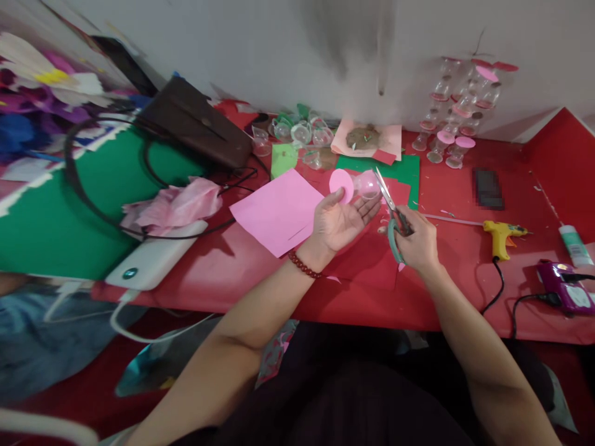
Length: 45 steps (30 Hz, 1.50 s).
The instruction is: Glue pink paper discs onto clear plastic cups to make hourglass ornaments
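Note:
In my left hand (341, 224), palm up, is a clear plastic hourglass-shaped piece (368, 184) lying sideways. A round pink disc (341, 185) covers its near end, pinched by my thumb; pink also shows at the other end. My right hand (419, 241) grips scissors (387, 193) with green handles. Their blades point up and away, close to the far end of the plastic piece; I cannot tell if they touch it. Left of my left hand, a pink sheet (279, 210) lies on the red table (260, 279).
Finished-looking plastic hourglasses (446, 145) stand stacked at the back right. A yellow glue gun (502, 238), a dark phone (488, 188), a purple power strip (564, 288) and a bottle (574, 244) lie right. Left are a brown bag (195, 121) and a white power bank (155, 257) with cables.

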Tool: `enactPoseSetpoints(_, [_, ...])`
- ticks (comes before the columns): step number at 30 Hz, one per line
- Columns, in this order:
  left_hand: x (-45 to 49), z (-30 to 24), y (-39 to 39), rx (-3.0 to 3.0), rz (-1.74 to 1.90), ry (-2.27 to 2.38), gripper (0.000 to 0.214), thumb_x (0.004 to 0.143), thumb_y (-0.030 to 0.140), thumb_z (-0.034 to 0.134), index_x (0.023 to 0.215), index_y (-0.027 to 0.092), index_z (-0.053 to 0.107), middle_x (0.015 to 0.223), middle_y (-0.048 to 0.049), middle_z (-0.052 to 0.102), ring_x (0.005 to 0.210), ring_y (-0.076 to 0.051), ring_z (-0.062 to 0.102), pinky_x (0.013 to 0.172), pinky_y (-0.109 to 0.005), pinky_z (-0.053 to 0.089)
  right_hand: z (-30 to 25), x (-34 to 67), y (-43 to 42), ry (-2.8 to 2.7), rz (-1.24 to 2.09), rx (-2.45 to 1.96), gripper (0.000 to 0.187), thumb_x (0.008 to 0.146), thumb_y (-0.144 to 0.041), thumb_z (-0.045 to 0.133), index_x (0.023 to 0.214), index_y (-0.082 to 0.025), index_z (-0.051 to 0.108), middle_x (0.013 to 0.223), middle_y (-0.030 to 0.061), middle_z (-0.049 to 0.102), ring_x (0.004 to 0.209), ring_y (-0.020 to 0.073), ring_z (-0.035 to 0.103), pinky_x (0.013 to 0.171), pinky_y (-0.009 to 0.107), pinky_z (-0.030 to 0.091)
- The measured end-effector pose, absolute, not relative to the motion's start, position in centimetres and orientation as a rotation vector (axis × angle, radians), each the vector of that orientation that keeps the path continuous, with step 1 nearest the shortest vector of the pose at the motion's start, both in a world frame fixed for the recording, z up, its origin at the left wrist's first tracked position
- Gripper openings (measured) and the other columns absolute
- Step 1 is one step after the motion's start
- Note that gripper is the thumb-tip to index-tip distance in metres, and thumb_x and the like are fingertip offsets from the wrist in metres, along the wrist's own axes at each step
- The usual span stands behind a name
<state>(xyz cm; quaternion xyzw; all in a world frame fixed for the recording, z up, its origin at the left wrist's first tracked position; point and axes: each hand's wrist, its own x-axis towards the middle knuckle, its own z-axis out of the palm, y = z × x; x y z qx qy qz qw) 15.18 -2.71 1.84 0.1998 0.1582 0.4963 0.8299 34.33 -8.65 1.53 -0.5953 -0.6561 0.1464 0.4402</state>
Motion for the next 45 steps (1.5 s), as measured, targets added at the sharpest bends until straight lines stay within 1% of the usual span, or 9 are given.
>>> enactPoseSetpoints(6, [14.9, 2.0, -2.5, 0.452, 1.064, 0.316, 0.026, 0.078, 0.039, 0.079, 0.094, 0.019, 0.074, 0.108, -0.0102, 0.082, 0.122, -0.028, 0.077, 0.110, -0.038, 0.058, 2.1, 34.5, -8.7, -1.655, 0.408, -1.415, 0.035, 0.089, -0.058, 0.073, 0.088, -0.023, 0.074, 0.073, 0.0017, 0.065, 0.071, 0.0197, 0.061, 0.072, 0.032, 0.053])
enactPoseSetpoints(9, [14.7, 2.1, -2.5, 0.453, 1.068, 0.317, 0.024, 0.079, 0.037, 0.078, 0.094, 0.020, 0.074, 0.107, -0.0091, 0.083, 0.120, -0.028, 0.078, 0.110, -0.039, 0.058, 2.1, 34.6, -8.7, -1.636, 0.500, -1.397, 0.039, 0.090, -0.062, 0.071, 0.085, -0.024, 0.073, 0.074, 0.0009, 0.066, 0.070, 0.0190, 0.062, 0.072, 0.032, 0.053])
enactPoseSetpoints(17, [14.6, 2.2, -2.4, 0.434, 1.049, 0.338, 0.023, 0.073, 0.032, 0.079, 0.091, 0.019, 0.073, 0.093, -0.0069, 0.080, 0.100, -0.024, 0.079, 0.097, -0.035, 0.060, 3.0, 35.6, -8.6, -1.488, 0.445, -1.480, 0.041, 0.083, -0.062, 0.076, 0.095, -0.022, 0.077, 0.070, -0.0019, 0.058, 0.062, 0.0149, 0.051, 0.062, 0.030, 0.047])
enactPoseSetpoints(22, [14.2, 2.6, -2.3, 0.467, 1.073, 0.378, 0.024, 0.080, 0.037, 0.076, 0.096, 0.020, 0.073, 0.095, -0.0081, 0.081, 0.096, -0.025, 0.079, 0.083, -0.035, 0.058, 1.9, 36.1, -8.0, -1.599, 0.435, -1.764, 0.045, 0.080, -0.052, 0.077, 0.115, -0.023, 0.077, 0.068, -0.0015, 0.066, 0.060, 0.0182, 0.059, 0.060, 0.030, 0.043])
enactPoseSetpoints(28, [14.0, 2.6, -1.9, 0.513, 1.032, 0.445, 0.030, 0.088, 0.050, 0.071, 0.093, 0.021, 0.075, 0.088, -0.0059, 0.080, 0.083, -0.022, 0.078, 0.067, -0.031, 0.054, 2.3, 35.0, -8.6, -1.963, 0.310, -2.030, 0.031, 0.081, -0.037, 0.075, 0.109, -0.024, 0.077, 0.082, 0.0086, 0.079, 0.069, 0.0276, 0.071, 0.061, 0.034, 0.045])
enactPoseSetpoints(35, [14.4, 2.3, -2.0, 0.617, 1.044, 0.611, 0.039, 0.081, 0.038, 0.079, 0.115, 0.018, 0.077, 0.093, -0.0063, 0.083, 0.090, -0.021, 0.077, 0.069, -0.030, 0.051, 2.5, 34.9, -8.8, -2.106, 0.276, -1.950, 0.030, 0.088, -0.031, 0.070, 0.115, -0.023, 0.081, 0.114, 0.0170, 0.078, 0.095, 0.0346, 0.074, 0.069, 0.039, 0.053])
enactPoseSetpoints(38, [14.3, 2.0, -1.9, 0.629, 0.992, 0.655, 0.042, 0.084, 0.044, 0.078, 0.118, 0.018, 0.076, 0.089, -0.0065, 0.082, 0.082, -0.021, 0.075, 0.067, -0.031, 0.049, 1.7, 35.3, -8.4, -1.913, 0.286, -1.778, 0.027, 0.093, -0.027, 0.065, 0.113, -0.020, 0.080, 0.112, 0.0155, 0.079, 0.103, 0.0323, 0.073, 0.081, 0.042, 0.058])
enactPoseSetpoints(40, [14.3, 1.6, -1.7, 0.632, 0.948, 0.667, 0.043, 0.087, 0.047, 0.077, 0.118, 0.018, 0.077, 0.085, -0.0067, 0.081, 0.077, -0.022, 0.074, 0.068, -0.032, 0.049, 1.5, 35.6, -8.1, -1.763, 0.337, -1.643, 0.033, 0.094, -0.029, 0.065, 0.123, -0.020, 0.076, 0.114, 0.0128, 0.078, 0.100, 0.0275, 0.074, 0.086, 0.042, 0.061])
enactPoseSetpoints(45, [15.0, 0.2, -2.2, 0.679, 0.836, 0.707, 0.045, 0.087, 0.056, 0.080, 0.113, 0.018, 0.079, 0.075, -0.0061, 0.077, 0.076, -0.024, 0.072, 0.075, -0.035, 0.051, 1.1, 35.3, -7.9, -1.723, 0.586, -1.400, 0.061, 0.085, -0.038, 0.078, 0.142, -0.022, 0.063, 0.142, 0.0147, 0.067, 0.088, 0.0193, 0.073, 0.079, 0.037, 0.064])
